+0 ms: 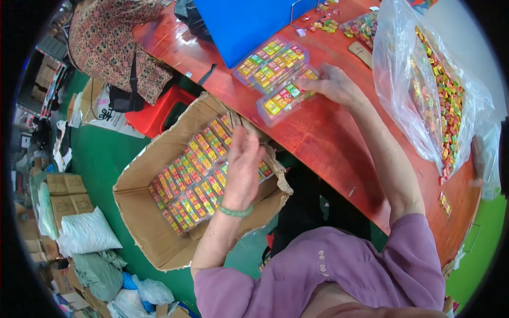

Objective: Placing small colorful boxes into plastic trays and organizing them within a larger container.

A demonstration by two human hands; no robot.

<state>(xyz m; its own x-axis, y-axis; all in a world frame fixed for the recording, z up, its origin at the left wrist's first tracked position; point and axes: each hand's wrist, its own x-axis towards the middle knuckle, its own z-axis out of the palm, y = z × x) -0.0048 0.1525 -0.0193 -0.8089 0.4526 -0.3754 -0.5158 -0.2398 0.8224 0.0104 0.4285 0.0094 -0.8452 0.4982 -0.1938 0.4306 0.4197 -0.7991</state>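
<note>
My right hand (336, 87) grips the end of a clear plastic tray (286, 99) filled with small yellow, red and green pieces, thumb on top. That tray is tilted over the red table (323, 143). Just behind it lies a similar filled tray (271, 63), or a pair close together. Over the cardboard box (140, 196) hangs my left hand (244, 169), a green bead bracelet (236, 212) at its wrist. Its fingers look stretched out, slightly blurred, and hold nothing that I can see. Rows of filled trays (191, 172) lie inside the box, partly hidden by this hand.
A large clear bag (403, 79) of the small pieces stands at the table's right. A blue board or bin (254, 24) is at the back. Left of the box are a red stool (159, 114) and a chair with patterned cloth (114, 47). Sacks (90, 233) lie on the floor.
</note>
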